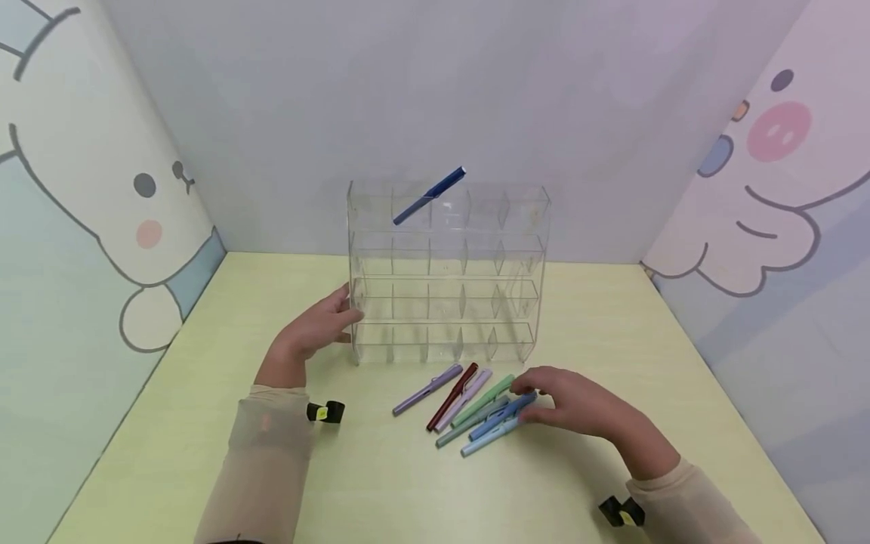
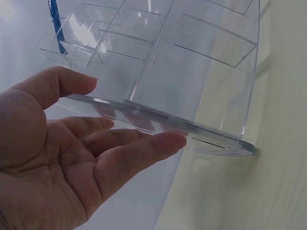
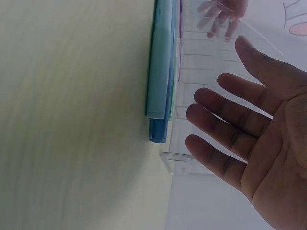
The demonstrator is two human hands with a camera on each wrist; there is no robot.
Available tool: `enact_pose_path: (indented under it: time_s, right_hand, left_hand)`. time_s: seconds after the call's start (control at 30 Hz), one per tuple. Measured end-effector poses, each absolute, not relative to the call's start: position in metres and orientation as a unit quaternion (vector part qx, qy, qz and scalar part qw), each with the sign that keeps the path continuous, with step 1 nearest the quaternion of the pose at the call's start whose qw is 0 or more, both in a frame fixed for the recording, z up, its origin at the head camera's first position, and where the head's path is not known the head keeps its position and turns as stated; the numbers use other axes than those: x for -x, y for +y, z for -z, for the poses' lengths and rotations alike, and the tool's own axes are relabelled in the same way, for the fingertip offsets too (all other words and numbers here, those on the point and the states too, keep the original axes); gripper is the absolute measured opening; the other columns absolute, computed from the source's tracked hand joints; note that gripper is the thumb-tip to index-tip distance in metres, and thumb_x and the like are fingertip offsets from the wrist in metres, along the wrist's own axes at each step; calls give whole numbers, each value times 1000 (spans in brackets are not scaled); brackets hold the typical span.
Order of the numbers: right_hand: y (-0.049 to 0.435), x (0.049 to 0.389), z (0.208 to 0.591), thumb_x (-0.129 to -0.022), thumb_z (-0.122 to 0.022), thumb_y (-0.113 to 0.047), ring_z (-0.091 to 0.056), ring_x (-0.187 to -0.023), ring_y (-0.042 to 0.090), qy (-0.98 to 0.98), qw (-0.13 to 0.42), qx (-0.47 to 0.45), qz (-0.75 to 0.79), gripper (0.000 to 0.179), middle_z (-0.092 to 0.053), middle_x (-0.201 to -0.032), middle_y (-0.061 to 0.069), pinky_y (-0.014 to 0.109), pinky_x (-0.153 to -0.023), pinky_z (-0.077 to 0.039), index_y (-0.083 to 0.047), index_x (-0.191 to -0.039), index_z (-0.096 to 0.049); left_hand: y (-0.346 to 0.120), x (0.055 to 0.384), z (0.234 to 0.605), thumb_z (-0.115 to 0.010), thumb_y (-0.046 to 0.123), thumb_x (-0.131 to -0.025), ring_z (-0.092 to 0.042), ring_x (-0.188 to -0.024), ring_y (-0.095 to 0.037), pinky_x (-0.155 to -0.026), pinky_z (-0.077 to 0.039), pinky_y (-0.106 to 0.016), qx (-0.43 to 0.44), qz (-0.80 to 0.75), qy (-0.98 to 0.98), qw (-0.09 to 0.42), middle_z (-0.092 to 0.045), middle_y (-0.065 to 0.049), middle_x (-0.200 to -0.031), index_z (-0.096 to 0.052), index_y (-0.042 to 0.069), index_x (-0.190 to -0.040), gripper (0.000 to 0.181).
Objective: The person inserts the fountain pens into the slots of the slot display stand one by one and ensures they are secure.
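A clear acrylic pen rack (image 1: 445,324) with tiered compartments stands upright at the back of the table. My left hand (image 1: 313,329) holds its left side wall, thumb at the front edge and fingers along the outer face. A dark blue pen (image 1: 430,196) lies slanted across the top tier. In front of the rack several pens lie side by side: a purple pen (image 1: 427,391), a dark red pen (image 1: 451,397), green ones, a blue pen (image 1: 499,420) and a light blue pen (image 1: 485,440). My right hand (image 1: 584,404) hovers at their right ends, fingers spread and holding nothing.
A pale yellow table (image 1: 367,483) carries everything. A grey wall (image 1: 448,91) rises close behind the rack, and cartoon-printed panels flank the table left and right. Black wrist mounts (image 1: 326,412) sit by both sleeves.
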State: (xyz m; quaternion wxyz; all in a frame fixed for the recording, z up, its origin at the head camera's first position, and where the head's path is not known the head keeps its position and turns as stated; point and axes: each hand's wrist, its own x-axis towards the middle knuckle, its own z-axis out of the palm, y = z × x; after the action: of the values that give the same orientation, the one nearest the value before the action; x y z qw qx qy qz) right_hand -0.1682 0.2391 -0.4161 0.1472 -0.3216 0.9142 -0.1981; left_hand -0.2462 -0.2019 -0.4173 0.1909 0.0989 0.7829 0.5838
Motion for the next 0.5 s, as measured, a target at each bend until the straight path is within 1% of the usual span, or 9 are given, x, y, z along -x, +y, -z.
enact_pose_path:
  time_s: [0.1,0.27,0.5]
  right_hand:
    - [237,166,419,-88,-67,-51,-58,-104,7,920,143,327,160,41,-63,-114,-14,37,-90,-53,-22,-118,-66]
    - [233,162,421,-87,-73,-41,-58,-99,6,921,127,348,122,31,-63,-109,-13,34,-85,-55,-22,-111,-68]
    - [231,160,427,-81,-80,-33,-53,-84,4,909,47,409,60,25,-62,-95,-9,25,-70,-53,-20,-100,-70]
  left_hand:
    - [-203,245,416,-46,27,-103,-35,-141,-38,-103,-46,-56,-97,-584,783,191,-35,-21,-153,0,33,-159,73]
    - [-203,245,415,-46,26,-103,-35,-141,-38,-103,-46,-56,-96,-584,783,190,-34,-21,-153,0,32,-159,73]
    - [-202,246,416,-47,25,-102,-39,-139,-37,-103,-46,-58,-95,-586,781,194,-35,-18,-154,-1,32,-159,73]
